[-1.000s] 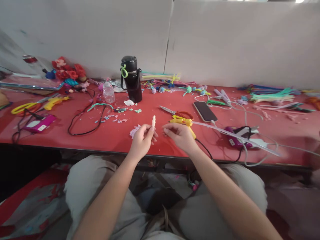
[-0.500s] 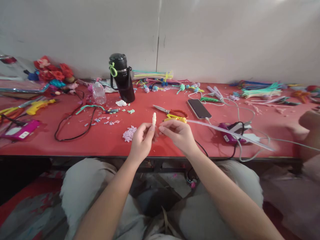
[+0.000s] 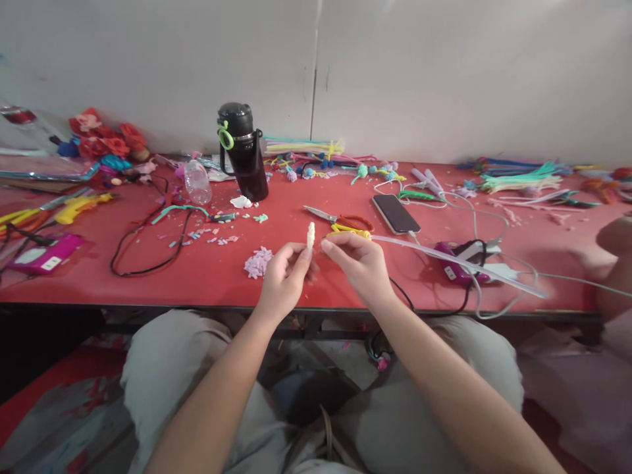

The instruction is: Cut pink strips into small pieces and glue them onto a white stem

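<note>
My left hand [image 3: 284,276] pinches a small cream fuzzy piece [image 3: 311,235] and holds it upright above the red table [image 3: 296,280]. My right hand [image 3: 358,263] is close beside it, fingers pinched together near the base of that piece; what they grip is hidden. Just behind my right hand lie a yellow tool [image 3: 348,231] and red-handled scissors [image 3: 338,218]. A small pile of lilac bits [image 3: 257,262] lies left of my left hand.
A black flask [image 3: 244,153], a clear bottle [image 3: 198,182] and a phone [image 3: 395,213] stand further back. A purple device with cables [image 3: 464,253] and a long clear stick [image 3: 459,264] lie right. Pipe cleaners line the wall. Another person's arm [image 3: 615,263] shows at the right edge.
Both hands stayed together and rose slightly, with the cream piece still upright. The view shifted left and then steadied. The other person's arm came into view on the right.
</note>
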Demonstrator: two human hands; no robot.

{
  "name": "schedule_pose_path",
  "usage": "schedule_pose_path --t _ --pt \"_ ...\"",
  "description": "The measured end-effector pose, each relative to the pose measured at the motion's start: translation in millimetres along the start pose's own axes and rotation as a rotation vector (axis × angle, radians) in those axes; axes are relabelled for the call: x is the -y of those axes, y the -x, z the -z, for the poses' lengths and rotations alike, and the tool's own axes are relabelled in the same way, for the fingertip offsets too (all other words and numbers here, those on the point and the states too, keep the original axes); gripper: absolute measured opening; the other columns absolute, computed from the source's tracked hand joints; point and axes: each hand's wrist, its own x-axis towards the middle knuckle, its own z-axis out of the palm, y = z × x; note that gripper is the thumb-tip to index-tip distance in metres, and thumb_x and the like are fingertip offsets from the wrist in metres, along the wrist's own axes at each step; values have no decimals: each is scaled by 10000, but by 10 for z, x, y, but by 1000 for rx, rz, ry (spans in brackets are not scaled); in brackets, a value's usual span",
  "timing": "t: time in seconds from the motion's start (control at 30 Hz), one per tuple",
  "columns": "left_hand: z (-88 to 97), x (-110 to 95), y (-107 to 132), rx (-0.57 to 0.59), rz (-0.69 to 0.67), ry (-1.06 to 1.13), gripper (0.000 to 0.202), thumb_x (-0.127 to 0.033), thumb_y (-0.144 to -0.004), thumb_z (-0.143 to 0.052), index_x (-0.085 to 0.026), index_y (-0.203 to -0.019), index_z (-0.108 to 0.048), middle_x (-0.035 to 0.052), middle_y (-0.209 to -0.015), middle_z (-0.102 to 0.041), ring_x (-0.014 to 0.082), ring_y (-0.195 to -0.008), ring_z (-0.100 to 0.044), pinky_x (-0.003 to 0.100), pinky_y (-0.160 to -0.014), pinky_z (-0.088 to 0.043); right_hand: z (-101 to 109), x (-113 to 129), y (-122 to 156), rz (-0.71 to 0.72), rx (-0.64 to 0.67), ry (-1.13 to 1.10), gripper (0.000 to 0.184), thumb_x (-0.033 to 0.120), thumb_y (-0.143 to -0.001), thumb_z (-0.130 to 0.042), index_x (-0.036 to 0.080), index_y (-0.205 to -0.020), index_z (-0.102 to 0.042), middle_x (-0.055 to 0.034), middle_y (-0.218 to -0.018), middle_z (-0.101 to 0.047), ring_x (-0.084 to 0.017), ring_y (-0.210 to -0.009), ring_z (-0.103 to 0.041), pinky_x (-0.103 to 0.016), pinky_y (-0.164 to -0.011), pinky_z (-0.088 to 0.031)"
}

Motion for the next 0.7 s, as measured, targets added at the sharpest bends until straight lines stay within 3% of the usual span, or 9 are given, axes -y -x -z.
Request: schedule_pose_path --t 0.13,0.33,0.43,0.53,0.7 --pt "-19 18 -3 39 73 90 269 -424 -909 -628 -159 -879 -596 3 -711 -641 100 -564 -592 233 -554 -502 0 -22 0 1 2 -6 208 406 -804 -766 202 -827 -734 -41 -865 -711 -164 -816 -648 -330 -793 -533" --pt "-73 61 8 105 156 286 256 -380 -918 -610 -160 -794 -566 -2 -729 -614 92 -578 -578 231 -556 -487 -59 -3 36 23 81 -53 154 361 -825 -752 208 -835 -761 -11 -688 -651 -146 -636 -602 -336 -659 -535" --pt "-79 84 15 123 183 331 257 -370 -920 -608 -163 -780 -549 -5 -724 -600 92 -581 -571 235 -562 -482 -69 7 51 78 49 5 134 350 -799 -775 217 -807 -760 -25 -759 -670 -150 -683 -619 -341 -690 -544" --pt "-74 94 19 126 187 292 264 -398 -930 -593 -166 -813 -549 -11 -712 -586 95 -578 -566 241 -564 -477 -68 2 62 63 46 21 150 354 -790 -781 212 -782 -733 -26 -780 -674 -150 -677 -630 -345 -693 -546" --pt "-43 91 4 51 55 21 319 -475 -961 -523 -180 -840 -520 -26 -675 -551 96 -564 -532 248 -570 -458 -51 2 54 -28 51 87 230 410 -797 -757 188 -774 -702 -36 -755 -691 -163 -714 -643 -325 -699 -527"
